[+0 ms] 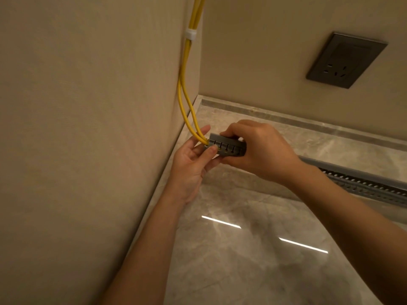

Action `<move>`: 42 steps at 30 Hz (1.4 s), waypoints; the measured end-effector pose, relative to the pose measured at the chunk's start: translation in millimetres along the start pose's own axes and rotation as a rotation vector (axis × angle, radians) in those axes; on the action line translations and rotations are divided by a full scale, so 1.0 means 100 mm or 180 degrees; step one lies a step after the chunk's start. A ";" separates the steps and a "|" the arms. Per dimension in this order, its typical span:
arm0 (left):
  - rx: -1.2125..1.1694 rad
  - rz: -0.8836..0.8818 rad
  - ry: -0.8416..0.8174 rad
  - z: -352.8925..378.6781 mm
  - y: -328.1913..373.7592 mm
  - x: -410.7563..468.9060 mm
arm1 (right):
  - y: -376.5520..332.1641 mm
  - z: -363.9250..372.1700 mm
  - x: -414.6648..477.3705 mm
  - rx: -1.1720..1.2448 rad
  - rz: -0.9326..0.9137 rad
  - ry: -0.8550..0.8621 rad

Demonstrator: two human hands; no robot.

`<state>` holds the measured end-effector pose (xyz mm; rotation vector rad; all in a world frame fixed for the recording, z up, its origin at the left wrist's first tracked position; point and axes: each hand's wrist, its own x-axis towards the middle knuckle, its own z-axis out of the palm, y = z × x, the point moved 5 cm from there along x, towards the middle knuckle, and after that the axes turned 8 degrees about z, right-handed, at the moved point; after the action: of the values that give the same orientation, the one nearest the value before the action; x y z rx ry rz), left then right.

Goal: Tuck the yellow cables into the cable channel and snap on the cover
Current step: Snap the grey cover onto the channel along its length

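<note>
Now both hands closed on cable channel (226,147), yellow cables (187,111) entering beside left fingers (209,154).

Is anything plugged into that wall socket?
No. The dark wall socket shows bare slots; the yellow cables run down the corner instead.

Dim, warm yellowish light, soft overall. Two white glare streaks on the glossy grey marble floor (253,260). Wide-angle bending at edges; slightly soft focus.
</note>
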<state>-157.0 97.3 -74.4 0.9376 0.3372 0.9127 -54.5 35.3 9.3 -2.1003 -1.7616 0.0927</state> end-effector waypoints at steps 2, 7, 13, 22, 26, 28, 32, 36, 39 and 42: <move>-0.0023 -0.0002 -0.0024 0.01 0.00 0.01 | -0.02 0.00 -0.02 -0.0159 -0.0032 0.0128; -0.0081 -0.0034 -0.0106 0.01 -0.02 0.02 | -0.06 0.01 -0.04 -0.0570 -0.0093 0.0179; -0.0088 -0.0098 -0.0006 -0.01 -0.06 0.01 | -0.10 0.06 -0.04 -0.0807 -0.0184 0.0269; -0.0076 -0.0038 0.0070 0.02 -0.04 0.00 | -0.10 0.04 -0.07 -0.0852 -0.0206 0.0350; -0.0057 0.0035 0.0109 0.03 -0.04 -0.01 | -0.09 0.03 -0.07 -0.0858 -0.0249 0.0374; -0.0063 0.0041 0.0132 0.03 -0.05 -0.01 | -0.09 0.02 -0.08 -0.0834 -0.0299 0.0403; -0.0064 -0.0064 0.0206 0.04 -0.10 -0.05 | -0.06 0.04 -0.11 -0.0834 -0.0335 0.0374; 0.0290 -0.0201 0.0620 0.04 -0.09 -0.11 | -0.02 0.12 -0.13 -0.0918 -0.0353 0.0240; 0.2279 0.1129 0.1061 0.04 0.25 -0.27 | 0.03 0.17 -0.15 -0.0952 -0.0294 0.0166; 0.4382 0.2223 -0.0047 0.29 0.42 -0.31 | 0.05 0.18 -0.13 -0.0971 -0.0255 0.0126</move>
<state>-179.7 67.7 -27.4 2.4278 0.6652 1.2849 -57.5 26.7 -11.2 -2.2136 -1.9346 -0.2537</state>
